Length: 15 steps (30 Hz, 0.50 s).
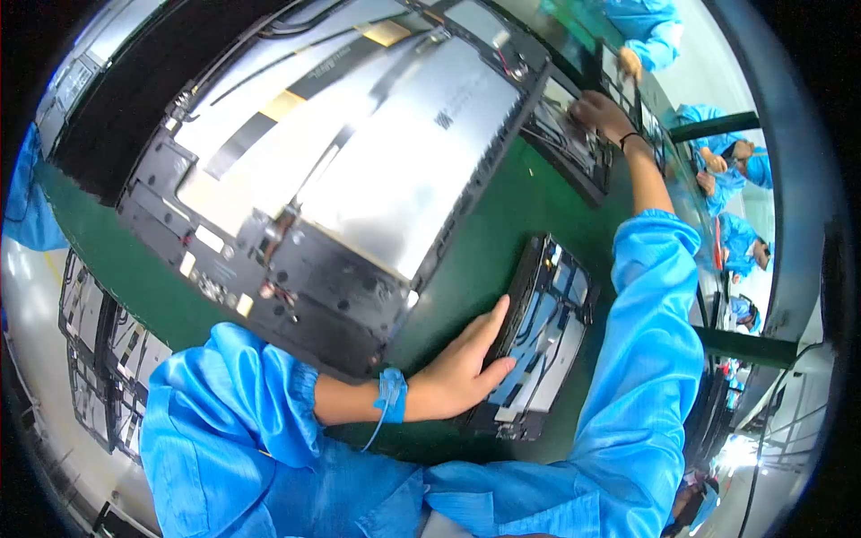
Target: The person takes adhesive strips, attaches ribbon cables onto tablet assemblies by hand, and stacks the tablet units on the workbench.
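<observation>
My left hand (pixel 462 368) lies along the left edge of a stack of black-framed device panels (pixel 547 345), its thumb over the top and the other fingers against the side. Silver plates and dark cables show on the uppermost panel. A blue strap with a cord circles my left wrist. My right hand (pixel 603 117) reaches far forward to another black-framed panel (pixel 578 161), fingers bent down over it. Blur hides whether those fingers grip anything. A large panel (pixel 359 170) with silver plates, gold-coloured tabs and a dotted black edge fills the upper middle, nearer the camera than the bench.
A green bench top (pixel 489 211) lies under the panels. More panels (pixel 99 350) stand low at the left. Across the bench and along the right, people in blue work clothes (pixel 655 36) are at work. A dark bar (pixel 744 345) crosses at right.
</observation>
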Each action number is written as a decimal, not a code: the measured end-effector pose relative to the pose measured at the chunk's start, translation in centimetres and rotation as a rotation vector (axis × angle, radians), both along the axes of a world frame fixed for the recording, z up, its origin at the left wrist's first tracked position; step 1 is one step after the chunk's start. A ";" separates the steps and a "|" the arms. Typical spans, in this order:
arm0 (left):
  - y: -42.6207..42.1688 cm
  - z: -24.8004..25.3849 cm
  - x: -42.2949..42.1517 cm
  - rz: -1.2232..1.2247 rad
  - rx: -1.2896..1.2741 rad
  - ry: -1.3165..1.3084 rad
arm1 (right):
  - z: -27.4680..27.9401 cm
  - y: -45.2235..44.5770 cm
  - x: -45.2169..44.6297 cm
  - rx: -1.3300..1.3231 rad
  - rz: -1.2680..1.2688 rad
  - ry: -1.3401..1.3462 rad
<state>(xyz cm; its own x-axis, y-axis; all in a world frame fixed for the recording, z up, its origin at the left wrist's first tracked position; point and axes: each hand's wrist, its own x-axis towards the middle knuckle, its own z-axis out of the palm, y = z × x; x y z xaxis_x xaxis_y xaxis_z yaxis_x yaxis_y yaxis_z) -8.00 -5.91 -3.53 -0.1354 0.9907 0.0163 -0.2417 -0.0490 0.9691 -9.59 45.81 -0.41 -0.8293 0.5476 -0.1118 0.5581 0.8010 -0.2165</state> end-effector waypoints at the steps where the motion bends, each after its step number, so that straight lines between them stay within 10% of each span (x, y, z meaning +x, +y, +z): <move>1: -0.1 0.2 -0.1 0.012 0.005 0.016 | 0.1 -0.4 -1.2 -0.036 -0.016 -0.008; 3: 0.0 0.0 -0.1 0.019 0.001 0.020 | 1.7 -2.1 -1.8 -0.508 -0.191 -0.108; 9: -0.1 0.0 0.1 0.027 0.001 0.028 | 3.7 -4.9 1.5 -0.714 -0.227 0.100; 15: -0.1 0.0 0.0 0.065 0.060 0.199 | 8.3 -3.4 5.7 -0.278 -0.178 0.328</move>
<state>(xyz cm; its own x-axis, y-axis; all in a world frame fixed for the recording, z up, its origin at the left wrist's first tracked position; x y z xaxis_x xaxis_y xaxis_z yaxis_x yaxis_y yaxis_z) -8.01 -6.02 -3.55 -0.1873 0.9764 0.1074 -0.0404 -0.1169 0.9923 -3.88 42.42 7.89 -0.7411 0.6710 -0.0222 0.5477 0.5852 -0.5979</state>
